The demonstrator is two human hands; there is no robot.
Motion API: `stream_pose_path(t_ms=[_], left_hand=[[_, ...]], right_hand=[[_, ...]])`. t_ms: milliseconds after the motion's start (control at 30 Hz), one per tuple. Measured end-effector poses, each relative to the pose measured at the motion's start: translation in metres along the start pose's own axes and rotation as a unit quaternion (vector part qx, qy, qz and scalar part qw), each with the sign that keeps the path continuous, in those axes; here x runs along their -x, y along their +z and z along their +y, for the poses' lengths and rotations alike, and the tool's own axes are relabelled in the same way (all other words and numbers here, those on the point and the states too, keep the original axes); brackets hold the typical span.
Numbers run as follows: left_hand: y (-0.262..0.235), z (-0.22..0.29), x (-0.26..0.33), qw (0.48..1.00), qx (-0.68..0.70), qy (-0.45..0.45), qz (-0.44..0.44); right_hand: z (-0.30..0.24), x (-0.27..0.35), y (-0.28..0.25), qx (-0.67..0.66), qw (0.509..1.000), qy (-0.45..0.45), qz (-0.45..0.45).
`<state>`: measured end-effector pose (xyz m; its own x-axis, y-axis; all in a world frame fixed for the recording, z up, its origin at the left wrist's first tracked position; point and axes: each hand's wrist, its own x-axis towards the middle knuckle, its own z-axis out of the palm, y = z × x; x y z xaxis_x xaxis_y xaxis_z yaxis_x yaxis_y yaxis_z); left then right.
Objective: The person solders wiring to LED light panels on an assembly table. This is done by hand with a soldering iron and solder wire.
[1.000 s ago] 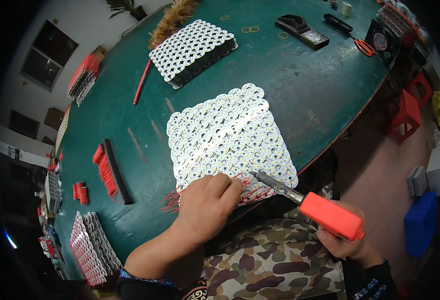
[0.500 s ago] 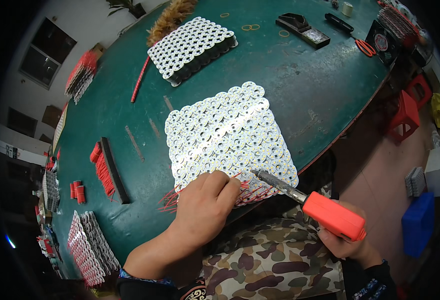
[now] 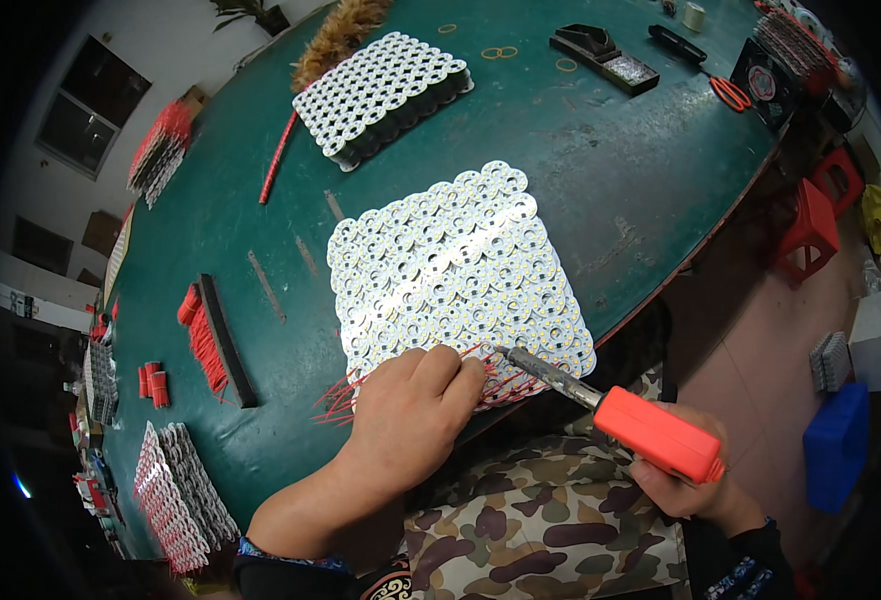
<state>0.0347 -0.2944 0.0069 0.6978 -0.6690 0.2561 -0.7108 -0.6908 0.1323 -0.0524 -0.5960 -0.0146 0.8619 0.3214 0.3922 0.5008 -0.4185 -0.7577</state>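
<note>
A white panel of joined round LED circuit boards (image 3: 451, 255) lies in front of me at the table's near side. My left hand (image 3: 411, 405) rests on its near edge, fingers curled closed on thin red wires (image 3: 337, 402), whose loose ends stick out to the left. More red wires lie across the boards right of that hand. My right hand (image 3: 686, 480) grips a soldering iron (image 3: 661, 432) by its orange-red handle. Its metal tip sits at the near rows of boards, close to my left fingers; whether it touches a board I cannot tell.
On the green table (image 3: 601, 150) stand a stack of white board panels (image 3: 381, 95), a black tray (image 3: 606, 60) and a holder with red wires (image 3: 223, 340). Wired panels (image 3: 183, 495) stand at lower left. Beyond the table's right edge is a red stool (image 3: 809, 230).
The soldering iron and my right hand have shifted slightly left, bringing the tip nearer my left fingers. My left hand stays in nearly the same place.
</note>
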Motion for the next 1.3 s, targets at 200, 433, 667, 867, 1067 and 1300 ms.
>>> stream_pose_path(t_ms=[200, 433, 667, 867, 1067, 1300], left_hand=[[0.0, 0.001, -0.002, 1.0, 0.0, 0.001, -0.003], [0.001, 0.0, -0.002, 1.0, -0.004, -0.001, -0.002], [0.0, 0.002, -0.003, 1.0, -0.005, -0.006, -0.007], [-0.003, -0.001, -0.003, 0.999, 0.02, -0.025, 0.007], [-0.012, 0.002, -0.022, 0.999, 0.014, -0.017, 0.04], [0.002, 0.004, -0.028, 1.0, 0.015, 0.005, 0.007]], right_hand=[[-0.001, 0.0, 0.001, -0.015, 1.0, 0.007, 0.004], [-0.003, -0.001, 0.003, -0.026, 1.0, 0.014, 0.009], [0.004, 0.012, -0.005, -0.014, 1.0, 0.015, 0.001], [0.001, 0.01, -0.01, 0.027, 0.999, 0.026, -0.005], [0.003, 0.014, -0.017, 0.032, 0.998, 0.047, 0.003], [0.007, 0.011, -0.012, -0.016, 0.999, 0.038, 0.024]])
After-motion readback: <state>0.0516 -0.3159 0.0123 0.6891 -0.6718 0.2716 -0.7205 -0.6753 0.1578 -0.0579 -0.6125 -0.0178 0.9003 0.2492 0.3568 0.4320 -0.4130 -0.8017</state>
